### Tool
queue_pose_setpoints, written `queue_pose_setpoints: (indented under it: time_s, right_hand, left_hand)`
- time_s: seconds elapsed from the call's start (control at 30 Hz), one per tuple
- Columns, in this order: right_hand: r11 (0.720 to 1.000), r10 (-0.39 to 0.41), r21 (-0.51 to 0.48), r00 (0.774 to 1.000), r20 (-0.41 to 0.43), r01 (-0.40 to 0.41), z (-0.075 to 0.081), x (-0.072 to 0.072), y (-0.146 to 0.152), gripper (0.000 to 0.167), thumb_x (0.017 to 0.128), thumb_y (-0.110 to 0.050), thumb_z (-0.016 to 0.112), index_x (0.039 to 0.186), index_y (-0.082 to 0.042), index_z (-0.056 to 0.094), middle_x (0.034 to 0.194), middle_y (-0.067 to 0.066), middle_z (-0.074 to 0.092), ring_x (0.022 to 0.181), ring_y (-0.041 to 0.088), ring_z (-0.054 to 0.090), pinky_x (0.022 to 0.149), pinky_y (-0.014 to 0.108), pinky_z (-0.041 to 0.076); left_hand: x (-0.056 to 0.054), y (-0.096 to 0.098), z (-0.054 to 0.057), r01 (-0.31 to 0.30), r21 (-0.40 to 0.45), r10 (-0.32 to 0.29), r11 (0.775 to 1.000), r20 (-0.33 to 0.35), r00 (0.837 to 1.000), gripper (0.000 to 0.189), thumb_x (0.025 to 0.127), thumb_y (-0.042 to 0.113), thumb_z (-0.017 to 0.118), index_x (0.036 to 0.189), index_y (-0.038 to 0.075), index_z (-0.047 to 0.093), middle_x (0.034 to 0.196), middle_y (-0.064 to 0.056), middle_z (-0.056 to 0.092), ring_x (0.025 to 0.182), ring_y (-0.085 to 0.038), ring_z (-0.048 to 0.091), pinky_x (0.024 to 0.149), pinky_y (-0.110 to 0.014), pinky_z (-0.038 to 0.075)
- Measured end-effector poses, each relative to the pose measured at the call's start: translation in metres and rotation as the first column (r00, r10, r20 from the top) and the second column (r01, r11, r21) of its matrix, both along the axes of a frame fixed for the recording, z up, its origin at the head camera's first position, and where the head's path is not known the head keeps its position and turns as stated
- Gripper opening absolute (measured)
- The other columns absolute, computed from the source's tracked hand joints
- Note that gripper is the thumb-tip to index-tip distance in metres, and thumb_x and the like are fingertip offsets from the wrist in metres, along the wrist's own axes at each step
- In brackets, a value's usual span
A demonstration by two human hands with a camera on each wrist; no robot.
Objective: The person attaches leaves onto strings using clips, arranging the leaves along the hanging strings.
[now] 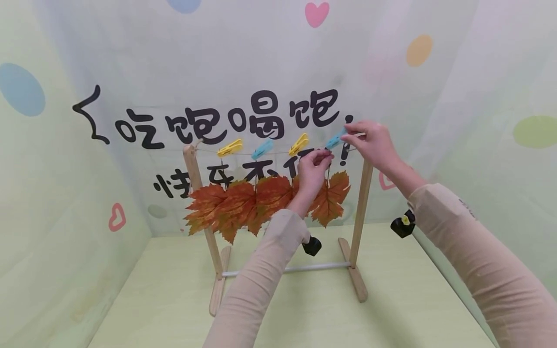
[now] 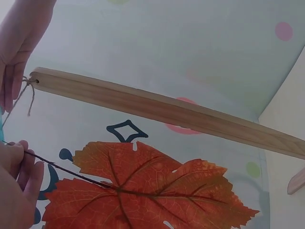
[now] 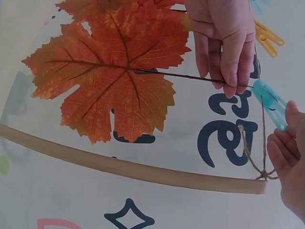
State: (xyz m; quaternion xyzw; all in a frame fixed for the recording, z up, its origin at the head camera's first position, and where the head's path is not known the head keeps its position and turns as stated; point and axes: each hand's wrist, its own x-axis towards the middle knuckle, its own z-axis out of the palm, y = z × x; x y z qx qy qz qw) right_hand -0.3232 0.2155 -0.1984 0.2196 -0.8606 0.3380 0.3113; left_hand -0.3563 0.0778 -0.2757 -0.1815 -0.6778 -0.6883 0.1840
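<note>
My left hand (image 1: 314, 166) pinches the thin dark stem of an orange-red maple leaf (image 1: 329, 199) between thumb and fingers, close to the stem's tip. Just above, my right hand (image 1: 370, 140) grips the tail of a blue clothespin (image 1: 336, 140). In the right wrist view the nose of that clothespin (image 3: 270, 102) meets the string and the tip of the leaf stem (image 3: 190, 77). Whether its jaws are closed on the stem, I cannot tell. Seen from the left wrist, the leaf (image 2: 143, 186) hangs beside a wooden post (image 2: 157, 109).
Several more leaves (image 1: 237, 203) hang to the left from the string, under yellow (image 1: 229, 148) and blue clothespins (image 1: 262, 149). Wooden posts (image 1: 362, 212) and a white crossbar (image 1: 319, 267) form the stand on a pale green table (image 1: 174, 299). A printed backdrop (image 1: 243, 58) stands behind.
</note>
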Motion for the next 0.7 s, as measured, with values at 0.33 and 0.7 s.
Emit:
queue_pose_setpoints:
  time_s: [0.33,0.7]
  right_hand:
    - [0.999,0.027,-0.047,0.999,-0.024,-0.028,-0.003,0.006,0.001,0.033,0.080,-0.002,0.067,0.110,0.008,0.060,0.106,0.022,0.062,0.087,0.032,0.064,0.068,0.013,0.050]
    - [1.000,0.007,-0.021,0.998,-0.060,-0.008,-0.008,0.016,0.012,0.037,0.078,-0.006,0.070,0.111,0.006,0.059,0.108,0.021,0.061,0.096,0.030,0.060,0.079,0.035,0.050]
  left_hand:
    - [0.003,-0.006,-0.002,0.018,-0.051,-0.017,0.999,0.019,1.000,0.015,0.085,0.009,0.063,0.098,0.003,0.068,0.092,-0.007,0.068,0.079,-0.012,0.063,0.071,-0.020,0.051]
    - [0.014,-0.021,-0.003,0.015,-0.168,-0.012,0.986,0.022,1.000,0.022,0.084,0.013,0.065,0.104,0.005,0.068,0.095,-0.005,0.069,0.083,-0.012,0.063,0.074,-0.019,0.050]
